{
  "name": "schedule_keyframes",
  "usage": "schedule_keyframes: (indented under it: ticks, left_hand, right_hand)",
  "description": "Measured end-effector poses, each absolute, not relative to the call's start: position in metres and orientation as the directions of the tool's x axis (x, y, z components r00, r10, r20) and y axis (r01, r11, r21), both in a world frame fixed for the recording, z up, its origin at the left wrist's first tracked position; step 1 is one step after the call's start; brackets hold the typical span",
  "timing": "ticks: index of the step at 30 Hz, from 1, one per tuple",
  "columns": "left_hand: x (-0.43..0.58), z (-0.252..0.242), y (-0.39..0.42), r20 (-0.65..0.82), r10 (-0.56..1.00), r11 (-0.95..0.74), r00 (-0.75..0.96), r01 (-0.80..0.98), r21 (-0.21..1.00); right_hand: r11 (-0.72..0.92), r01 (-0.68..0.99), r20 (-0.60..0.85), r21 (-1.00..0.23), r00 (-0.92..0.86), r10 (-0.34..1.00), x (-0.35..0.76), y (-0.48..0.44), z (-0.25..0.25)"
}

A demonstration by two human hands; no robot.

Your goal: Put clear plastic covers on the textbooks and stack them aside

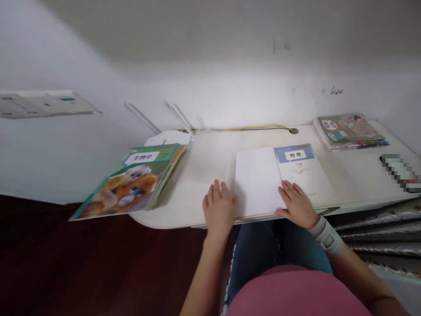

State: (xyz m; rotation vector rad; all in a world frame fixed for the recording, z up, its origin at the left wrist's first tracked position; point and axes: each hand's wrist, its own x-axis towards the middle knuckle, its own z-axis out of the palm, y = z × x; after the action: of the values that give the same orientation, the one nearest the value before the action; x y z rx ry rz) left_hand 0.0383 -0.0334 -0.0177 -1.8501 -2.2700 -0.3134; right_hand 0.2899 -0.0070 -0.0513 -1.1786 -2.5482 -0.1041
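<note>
A textbook (259,180) lies open on the white desk (184,210) in front of me. Its left side is a blank white page, and its right side is a title page (304,175) with a blue band at the top. My right hand (297,205) rests flat on the lower part of the title page, near the fold, with its fingers stretched out; a grey band (328,235) is around that wrist. Just left of the blank page is my left hand (219,206), fingers extended and nothing in it. Whether it touches the book's edge I cannot tell.
At the left, a stack of books (131,184) with a green monkey cover overhangs the desk edge. Another pile of books (350,131) sits at the back right, near a phone-like device (401,171), blurred out. A yellow cable (263,126) runs along the wall to a hole.
</note>
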Motion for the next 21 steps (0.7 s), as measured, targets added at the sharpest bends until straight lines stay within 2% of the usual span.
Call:
schedule_keyframes:
  ticks: [3, 4, 6, 8, 10, 11, 13, 17, 19, 21]
  left_hand:
    - [0.01, -0.013, -0.032, 0.133, 0.943, 0.286, -0.305, 0.947, 0.145]
    - [0.003, -0.012, -0.031, 0.098, 0.943, 0.289, -0.317, 0.93, 0.229]
    - [-0.005, -0.006, -0.03, 0.089, 0.943, 0.237, -0.321, 0.834, 0.497]
    - [-0.004, 0.007, -0.029, 0.116, 0.941, 0.099, -0.318, 0.587, 0.803]
    - [0.006, 0.025, -0.027, 0.111, 0.961, -0.041, -0.252, 0.268, 0.963]
    - [0.014, 0.036, -0.025, 0.105, 0.973, -0.076, -0.204, 0.145, 0.986]
    - [0.034, 0.056, -0.021, 0.105, 0.988, -0.101, -0.117, 0.038, 0.994]
    - [0.075, 0.065, -0.005, 0.161, 0.985, -0.163, -0.066, -0.019, 0.987]
    - [0.093, 0.05, 0.008, 0.203, 0.975, -0.209, -0.084, -0.06, 0.976]
    - [0.11, 0.028, 0.023, 0.236, 0.965, -0.238, -0.112, -0.003, 0.971]
  right_hand:
    - [0.676, 0.734, 0.293, -0.063, -0.634, 0.716, 0.288, -0.011, -0.052]
    - [0.687, 0.724, 0.282, -0.068, -0.646, 0.709, 0.29, -0.01, -0.052]
    - [0.702, 0.707, 0.27, -0.082, -0.663, 0.699, 0.293, -0.007, -0.051]
    - [0.704, 0.703, 0.27, -0.104, -0.661, 0.7, 0.294, -0.006, -0.051]
    - [0.693, 0.705, 0.285, -0.151, -0.64, 0.714, 0.292, -0.007, -0.051]
    - [0.687, 0.704, 0.295, -0.183, -0.627, 0.721, 0.29, -0.008, -0.051]
    - [0.683, 0.686, 0.32, -0.251, -0.607, 0.727, 0.286, -0.01, -0.05]
    - [0.695, 0.605, 0.394, -0.389, -0.573, 0.718, 0.284, -0.015, -0.05]
    - [0.676, 0.561, 0.415, -0.479, -0.534, 0.737, 0.286, -0.015, -0.051]
    - [0.621, 0.52, 0.407, -0.587, -0.474, 0.781, 0.29, -0.016, -0.052]
